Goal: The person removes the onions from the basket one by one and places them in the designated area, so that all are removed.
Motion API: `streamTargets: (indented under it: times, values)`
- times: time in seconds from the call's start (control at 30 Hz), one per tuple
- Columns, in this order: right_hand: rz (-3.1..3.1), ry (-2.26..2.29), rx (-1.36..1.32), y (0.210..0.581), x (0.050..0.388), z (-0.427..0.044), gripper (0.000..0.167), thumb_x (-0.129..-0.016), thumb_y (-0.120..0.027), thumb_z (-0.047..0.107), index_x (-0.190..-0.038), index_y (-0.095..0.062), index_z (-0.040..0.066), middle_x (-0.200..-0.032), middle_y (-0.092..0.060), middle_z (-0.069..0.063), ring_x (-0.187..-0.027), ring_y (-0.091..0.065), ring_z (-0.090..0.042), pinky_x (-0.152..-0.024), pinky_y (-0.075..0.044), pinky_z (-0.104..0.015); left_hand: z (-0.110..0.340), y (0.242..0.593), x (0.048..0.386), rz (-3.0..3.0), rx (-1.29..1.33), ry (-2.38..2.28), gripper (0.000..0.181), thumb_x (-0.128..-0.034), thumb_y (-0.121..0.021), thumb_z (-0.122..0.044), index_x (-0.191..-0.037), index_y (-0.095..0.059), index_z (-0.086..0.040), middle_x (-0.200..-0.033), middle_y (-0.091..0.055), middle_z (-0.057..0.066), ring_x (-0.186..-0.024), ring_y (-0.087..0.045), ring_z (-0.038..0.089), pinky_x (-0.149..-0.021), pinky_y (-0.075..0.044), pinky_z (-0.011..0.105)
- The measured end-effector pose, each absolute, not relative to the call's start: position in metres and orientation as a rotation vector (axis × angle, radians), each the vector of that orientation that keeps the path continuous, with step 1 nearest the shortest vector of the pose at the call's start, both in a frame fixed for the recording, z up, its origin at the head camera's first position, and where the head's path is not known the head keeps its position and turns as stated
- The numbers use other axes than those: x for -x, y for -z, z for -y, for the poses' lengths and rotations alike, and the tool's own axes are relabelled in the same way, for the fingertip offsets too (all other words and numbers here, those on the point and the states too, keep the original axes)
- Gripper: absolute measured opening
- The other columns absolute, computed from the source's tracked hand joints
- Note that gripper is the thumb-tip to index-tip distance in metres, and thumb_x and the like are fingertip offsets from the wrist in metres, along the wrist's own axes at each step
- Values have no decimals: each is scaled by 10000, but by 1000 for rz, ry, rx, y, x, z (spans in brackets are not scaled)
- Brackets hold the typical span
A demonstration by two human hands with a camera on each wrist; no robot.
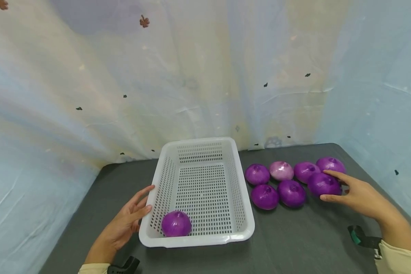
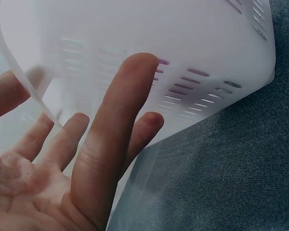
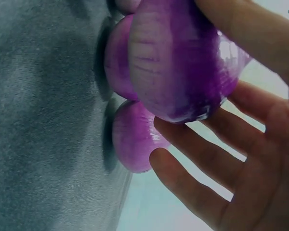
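My right hand (image 1: 366,196) grips a purple onion (image 1: 324,185) at the right end of a group, thumb on one side and fingers on the other. In the right wrist view this glossy onion (image 3: 183,62) stands off the dark surface, in front of other onions. My left hand (image 1: 125,220) is at the left rim of a white perforated plastic basket (image 1: 245,205), its fingers loosely spread and touching the edge. Up close in the left wrist view, the thumb (image 2: 113,115) lies along the basket's outer wall. One purple onion (image 1: 176,223) lies inside, at the near left corner.
Right of the basket sit several more onions, among them a paler pink one (image 1: 281,171) and a dark purple one (image 1: 292,193). They lie close together on a dark grey table (image 1: 294,243). A pastel patterned curtain (image 1: 205,76) hangs behind the table.
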State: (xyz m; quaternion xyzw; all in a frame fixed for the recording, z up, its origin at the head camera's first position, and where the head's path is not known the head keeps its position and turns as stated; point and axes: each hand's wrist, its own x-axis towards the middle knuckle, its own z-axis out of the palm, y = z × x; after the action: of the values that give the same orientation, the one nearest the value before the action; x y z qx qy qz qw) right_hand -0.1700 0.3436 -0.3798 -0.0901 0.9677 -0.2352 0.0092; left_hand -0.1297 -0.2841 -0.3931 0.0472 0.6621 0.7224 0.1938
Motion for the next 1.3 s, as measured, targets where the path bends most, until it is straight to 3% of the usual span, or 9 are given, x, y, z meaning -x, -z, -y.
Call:
streamTargets:
  times: [0.67,1.3]
  values:
    - [-3011,781,411,404,178,-348,851,-805,-824,376,-1425,-433,-55,-1369,-447,-386,-1130,-536,-567,-837,-479,-648,282,391,129,-1862,-104,-2040,649,-1050,-497,-135,-1581,-158,-290,-1398,-519,-168,-1173,-645,196,-824,-568,520]
    - [-2982,674,298,406,181,-345,915,-828,-772,485,-1476,-377,-27,-1355,-451,-448,-1200,-451,-642,-859,-416,-711,280,388,128,-1870,-82,-2040,656,-1045,-511,-138,-1580,-160,-283,-1397,-518,-156,-1170,-649,205,-834,-561,534]
